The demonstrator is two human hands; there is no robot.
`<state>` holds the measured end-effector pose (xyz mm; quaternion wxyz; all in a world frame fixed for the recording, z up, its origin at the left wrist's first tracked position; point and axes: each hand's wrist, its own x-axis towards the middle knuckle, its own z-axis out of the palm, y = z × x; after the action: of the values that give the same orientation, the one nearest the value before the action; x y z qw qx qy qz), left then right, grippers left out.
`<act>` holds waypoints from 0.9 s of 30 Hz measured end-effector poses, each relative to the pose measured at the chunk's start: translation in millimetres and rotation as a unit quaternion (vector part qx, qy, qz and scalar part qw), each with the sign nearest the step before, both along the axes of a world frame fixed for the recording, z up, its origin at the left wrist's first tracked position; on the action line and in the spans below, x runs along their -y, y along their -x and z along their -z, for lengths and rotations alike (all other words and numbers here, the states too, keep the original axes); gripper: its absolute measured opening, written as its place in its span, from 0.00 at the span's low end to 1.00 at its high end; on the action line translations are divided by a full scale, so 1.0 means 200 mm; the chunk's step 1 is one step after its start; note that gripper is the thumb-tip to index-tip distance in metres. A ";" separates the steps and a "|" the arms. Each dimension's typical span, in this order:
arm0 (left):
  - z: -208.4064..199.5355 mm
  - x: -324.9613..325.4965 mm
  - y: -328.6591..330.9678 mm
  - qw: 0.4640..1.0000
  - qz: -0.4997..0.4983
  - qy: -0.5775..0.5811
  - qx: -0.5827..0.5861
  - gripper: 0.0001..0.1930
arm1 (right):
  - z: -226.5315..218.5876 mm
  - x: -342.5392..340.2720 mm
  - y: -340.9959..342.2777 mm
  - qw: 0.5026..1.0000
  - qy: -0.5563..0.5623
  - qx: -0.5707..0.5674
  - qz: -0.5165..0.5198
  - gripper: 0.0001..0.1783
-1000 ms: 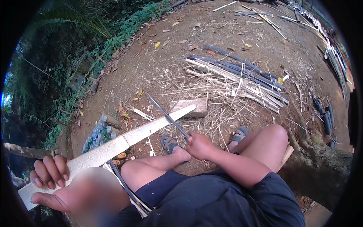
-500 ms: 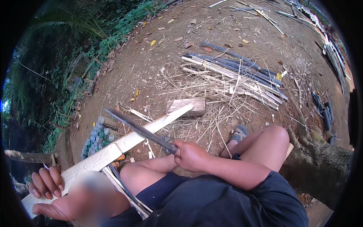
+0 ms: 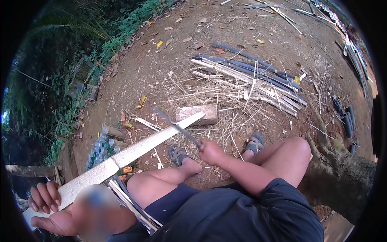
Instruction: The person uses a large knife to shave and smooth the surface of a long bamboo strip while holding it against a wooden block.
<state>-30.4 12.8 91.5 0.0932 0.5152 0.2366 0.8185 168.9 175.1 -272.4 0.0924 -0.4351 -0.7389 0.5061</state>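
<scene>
A long, pale bamboo slat (image 3: pixel 139 148) with a ridge across its middle slants from lower left up to a wooden block (image 3: pixel 209 113), where its narrower far end rests. My left hand (image 3: pixel 50 207) is wrapped around the wide near end, fingers over one edge and thumb along the other. In my right hand (image 3: pixel 211 152) is the handle of a long knife (image 3: pixel 185 132). Its dark blade crosses the slat near the far end and points up and left; whether the edge bites into the wood I cannot tell.
Beyond the block lies a pile of split pale and dark bamboo strips (image 3: pixel 258 76) amid shavings. Bottles (image 3: pixel 100 150) cluster at left, near my knee. More thin strips (image 3: pixel 129 203) lie against my left thigh. A tree trunk (image 3: pixel 342 177) stands close on the right.
My right hand has moved forward and slightly right, sliding the knife along the slat toward its far end. My left hand keeps its hold, shifting only slightly.
</scene>
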 end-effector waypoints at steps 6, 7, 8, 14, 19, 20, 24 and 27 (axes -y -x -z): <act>-0.03 0.06 0.08 0.999 -0.022 0.018 0.017 0.16 | -0.35 0.04 0.02 0.997 0.017 -0.016 -0.068 0.13; -0.03 0.06 0.07 1.000 -0.017 0.012 0.010 0.16 | -0.37 0.03 0.05 0.994 -0.011 -0.053 -0.094 0.13; -0.03 0.04 0.07 1.000 -0.024 0.001 -0.001 0.16 | -0.38 0.04 0.07 0.988 -0.039 -0.090 -0.123 0.13; -0.03 -0.07 0.10 1.000 0.013 0.007 -0.011 0.15 | 0.30 -0.27 -0.02 0.992 0.045 0.106 0.053 0.13; -0.07 -0.03 0.15 0.997 -0.064 0.032 -0.036 0.15 | -0.29 -0.08 0.13 0.988 -0.039 -0.052 -0.140 0.11; -0.07 -0.05 0.15 0.997 -0.058 0.032 -0.039 0.15 | -0.19 -0.11 0.15 0.985 -0.085 -0.061 -0.139 0.12; -0.06 -0.17 0.19 0.998 -0.003 0.050 -0.022 0.13 | 0.60 -0.43 -0.05 0.990 0.016 0.136 0.039 0.13; -0.07 -0.14 0.12 0.998 -0.063 0.017 -0.023 0.10 | 0.05 -0.27 0.14 0.999 0.030 0.029 -0.008 0.13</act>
<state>-53.9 40.9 105.3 0.0445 0.5160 0.2842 0.8069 140.6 228.7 -282.6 0.0535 -0.4464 -0.7292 0.5159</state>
